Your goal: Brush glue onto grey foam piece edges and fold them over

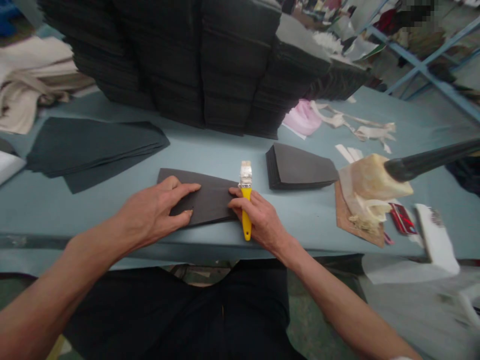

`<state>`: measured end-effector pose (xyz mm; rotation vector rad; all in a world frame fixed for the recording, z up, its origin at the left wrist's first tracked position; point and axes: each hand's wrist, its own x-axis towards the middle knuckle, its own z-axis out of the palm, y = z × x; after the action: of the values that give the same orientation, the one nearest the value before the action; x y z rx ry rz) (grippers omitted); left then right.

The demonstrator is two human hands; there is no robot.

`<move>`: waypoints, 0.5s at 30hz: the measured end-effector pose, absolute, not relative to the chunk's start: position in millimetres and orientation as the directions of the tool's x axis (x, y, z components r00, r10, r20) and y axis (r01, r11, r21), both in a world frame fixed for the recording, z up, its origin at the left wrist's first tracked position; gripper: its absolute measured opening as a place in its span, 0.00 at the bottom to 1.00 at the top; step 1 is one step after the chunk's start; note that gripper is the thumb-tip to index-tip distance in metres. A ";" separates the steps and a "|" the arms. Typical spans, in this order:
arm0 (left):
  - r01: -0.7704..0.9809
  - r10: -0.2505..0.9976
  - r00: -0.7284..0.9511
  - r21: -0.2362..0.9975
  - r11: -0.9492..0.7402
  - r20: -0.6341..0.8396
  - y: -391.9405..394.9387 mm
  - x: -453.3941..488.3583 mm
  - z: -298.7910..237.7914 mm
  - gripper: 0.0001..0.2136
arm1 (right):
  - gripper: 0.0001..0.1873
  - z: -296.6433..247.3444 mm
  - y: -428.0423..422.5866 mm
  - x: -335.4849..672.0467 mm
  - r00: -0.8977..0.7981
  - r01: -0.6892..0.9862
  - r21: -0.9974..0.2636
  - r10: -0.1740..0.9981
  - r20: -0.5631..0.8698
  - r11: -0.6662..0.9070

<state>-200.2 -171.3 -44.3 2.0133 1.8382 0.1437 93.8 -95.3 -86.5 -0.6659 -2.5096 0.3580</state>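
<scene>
Beneath both hands lay a dark panel [213, 197] on the blue table [210, 145]; it looked light, thin and bendable, probably best held flat by its edges. The left hand [159, 205] rested open on it, thumb and forefinger apart. The right hand [260, 217] gripped a yellow-handled brush [246, 192], its fingertips at the panel's right end. Just beyond the right hand sat a small stack [303, 167]; beyond the left, fanned sheets [97, 145]. Ahead of the 2 hands, tall dark stacks [232, 60] limited forward reach.

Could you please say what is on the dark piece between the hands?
The left hand and the right hand, which holds a brush; they hide parts of the dark piece.
</scene>
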 end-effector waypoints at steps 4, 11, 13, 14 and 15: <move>0.948 0.978 0.106 0.316 -0.044 -0.180 -172.4 -193.8 -43.7 0.34 | 0.08 -74.5 -96.5 87.9 -0.741 0.390 -0.392 0.536 0.404 0.833; 0.951 0.987 0.104 0.302 -0.064 -0.119 -176.6 -191.8 -44.3 0.28 | 0.11 -68.7 -112.6 20.5 -0.602 0.141 -0.755 0.661 0.447 0.640; 0.945 0.990 0.101 0.320 -0.065 -0.099 -176.7 -192.1 -44.9 0.20 | 0.15 -72.1 -111.8 -2.5 -0.569 0.099 -0.809 0.700 0.432 0.580; 0.939 0.992 0.097 0.337 -0.065 -0.079 -176.5 -192.0 -45.2 0.17 | 0.17 -74.2 -110.3 -12.2 -0.551 0.100 -0.835 0.729 0.407 0.542; 0.933 0.994 0.095 0.354 -0.067 -0.061 -176.1 -191.8 -45.3 0.15 | 0.18 -76.3 -108.4 -20.4 -0.540 0.109 -0.853 0.751 0.380 0.511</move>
<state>-191.8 -176.1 -45.3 2.0758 1.9082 0.2837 -20.4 -108.4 -76.3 -0.7033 -1.9706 1.0411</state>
